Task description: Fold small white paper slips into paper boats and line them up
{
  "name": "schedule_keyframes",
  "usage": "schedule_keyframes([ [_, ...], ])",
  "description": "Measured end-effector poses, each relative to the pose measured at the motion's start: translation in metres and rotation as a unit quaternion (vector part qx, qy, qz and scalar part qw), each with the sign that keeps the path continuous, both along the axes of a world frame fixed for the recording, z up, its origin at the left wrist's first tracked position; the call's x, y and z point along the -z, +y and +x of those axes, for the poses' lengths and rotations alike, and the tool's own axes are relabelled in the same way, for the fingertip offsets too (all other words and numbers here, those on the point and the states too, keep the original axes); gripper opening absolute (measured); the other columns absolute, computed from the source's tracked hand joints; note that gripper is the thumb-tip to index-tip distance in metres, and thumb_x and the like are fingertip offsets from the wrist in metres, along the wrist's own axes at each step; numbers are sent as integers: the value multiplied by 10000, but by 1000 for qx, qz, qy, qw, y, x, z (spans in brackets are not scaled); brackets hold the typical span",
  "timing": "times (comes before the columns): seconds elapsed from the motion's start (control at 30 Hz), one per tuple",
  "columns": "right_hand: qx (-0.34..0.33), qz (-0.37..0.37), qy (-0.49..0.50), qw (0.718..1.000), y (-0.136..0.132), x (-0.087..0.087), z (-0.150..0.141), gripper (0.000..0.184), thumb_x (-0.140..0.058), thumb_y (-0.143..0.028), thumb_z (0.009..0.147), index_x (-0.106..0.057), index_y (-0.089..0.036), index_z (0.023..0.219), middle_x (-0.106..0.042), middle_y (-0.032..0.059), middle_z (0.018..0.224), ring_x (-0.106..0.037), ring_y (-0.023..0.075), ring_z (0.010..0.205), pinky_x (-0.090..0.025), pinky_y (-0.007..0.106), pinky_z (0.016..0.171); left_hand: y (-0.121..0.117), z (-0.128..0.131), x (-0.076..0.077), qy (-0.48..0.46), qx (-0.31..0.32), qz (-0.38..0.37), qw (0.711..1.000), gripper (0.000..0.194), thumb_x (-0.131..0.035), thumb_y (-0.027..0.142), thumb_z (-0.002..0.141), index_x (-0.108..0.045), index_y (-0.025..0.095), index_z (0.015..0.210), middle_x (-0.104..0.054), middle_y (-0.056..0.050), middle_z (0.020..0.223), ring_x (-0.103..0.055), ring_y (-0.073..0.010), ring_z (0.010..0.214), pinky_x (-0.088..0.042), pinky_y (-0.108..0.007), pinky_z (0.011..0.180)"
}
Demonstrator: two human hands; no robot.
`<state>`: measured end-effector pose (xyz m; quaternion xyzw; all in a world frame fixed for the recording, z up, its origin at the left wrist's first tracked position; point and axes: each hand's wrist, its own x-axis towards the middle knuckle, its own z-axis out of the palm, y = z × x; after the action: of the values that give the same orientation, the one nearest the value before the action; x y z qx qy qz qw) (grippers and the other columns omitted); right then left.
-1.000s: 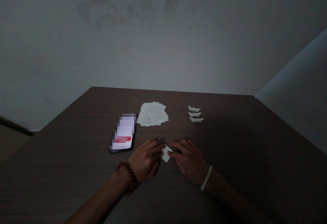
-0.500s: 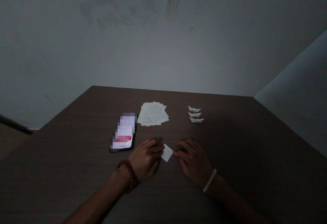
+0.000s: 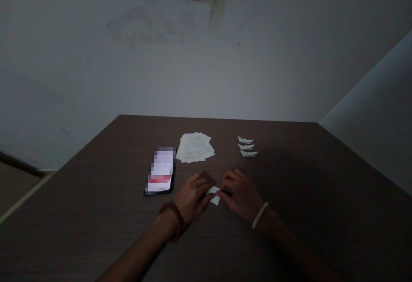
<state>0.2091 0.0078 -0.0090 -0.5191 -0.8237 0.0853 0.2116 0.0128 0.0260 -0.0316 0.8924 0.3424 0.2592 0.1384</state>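
A small folded piece of white paper [image 3: 215, 199] lies between my hands near the middle of the table. My left hand [image 3: 194, 196], with a brown bead bracelet at the wrist, pinches its left corner. From the other side my right hand [image 3: 240, 194], wearing a pale bead bracelet, grips the right corner between thumb and fingers. The fingertips hide part of the upper folds. Beyond my right hand, three small folded paper boats [image 3: 249, 154] sit in a column.
A loose stack of printed paper sheets [image 3: 195, 147] lies behind my left hand. To its left is a phone [image 3: 161, 172] with a lit, blurred screen. The dark wooden table [image 3: 128, 136] meets a grey wall [image 3: 257, 67] at its far edge.
The paper was a flat diamond shape; now its upper part is bent at the fingers. Both hands have closed in on its two side corners. The view has shifted slightly.
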Motion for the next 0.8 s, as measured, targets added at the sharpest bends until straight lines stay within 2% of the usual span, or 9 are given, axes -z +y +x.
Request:
schedule_keyframes([
  [0.17,21,-16,41,999,8,5,-1,139,-770,-253,701,-647,-204,740,-587,21,879,-518,185,867,-423,309,750,0,7,-8,45,-43,-20,998,182,-540,223,863,-658,178,993,-583,-84,917,-493,-237,908,-452,-378,792],
  [0.3,5,3,68,998,6,13,3,85,-713,-240,765,-648,-195,795,-588,34,914,-520,179,885,-425,318,795,0,8,-13,41,-67,-36,996,165,-574,220,835,-654,179,972,-552,-86,979,-469,-253,957,-436,-393,815],
  [0.5,-19,3,94,995,0,19,6,68,-660,-214,806,-660,-207,873,-590,39,976,-517,183,931,-415,341,850,-4,8,-10,3,-35,-66,997,180,-553,147,833,-620,187,995,-592,-69,982,-484,-241,938,-416,-392,826],
  [0.6,-31,-12,117,993,-1,19,6,14,-642,-189,817,-650,-198,826,-593,37,989,-514,181,940,-408,342,853,-6,8,-6,-29,-28,-86,995,168,-564,134,825,-609,186,978,-608,-58,960,-497,-226,917,-405,-390,846],
  [0.73,-45,-26,152,987,-1,17,5,51,-602,-154,843,-615,-179,801,-605,36,944,-515,175,904,-405,331,820,-5,11,-5,-68,-42,-97,992,207,-606,151,805,-592,170,1011,-617,-56,921,-510,-215,884,-413,-365,816],
  [0.8,-49,-25,171,984,-1,17,4,62,-590,-144,850,-597,-176,798,-613,34,902,-515,173,869,-403,325,793,-5,11,-7,-75,-48,-99,991,115,-621,186,809,-627,171,923,-627,-45,841,-516,-207,831,-411,-344,767],
])
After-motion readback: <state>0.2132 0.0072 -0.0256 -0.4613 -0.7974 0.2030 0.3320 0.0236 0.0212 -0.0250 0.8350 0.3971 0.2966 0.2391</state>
